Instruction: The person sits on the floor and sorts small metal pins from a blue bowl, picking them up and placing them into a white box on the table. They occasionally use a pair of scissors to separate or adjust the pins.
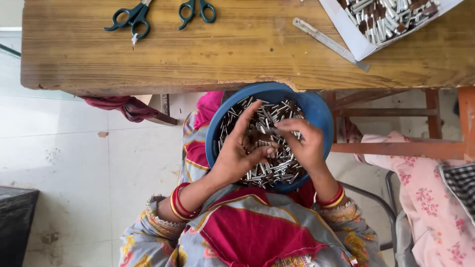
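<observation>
Together, both hands (272, 146) pinch small metal pins (257, 116) over a blue bowl (316, 111) full of them.

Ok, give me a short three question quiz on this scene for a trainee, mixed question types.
1. True or false: both hands are over the blue bowl on the person's lap.
2. Multiple choice: what fills the bowl? A) small silver metal tubes B) buttons C) thread spools
3. Fill in: on the wooden table lie two pairs of ___ with dark green handles.

Key
1. True. The left hand and right hand meet above the bowl, fingers pinching small pieces between them.
2. A.
3. Scissors; the second pair lies to its right. A metal ruler and a white tray of similar pieces also sit there.
</observation>
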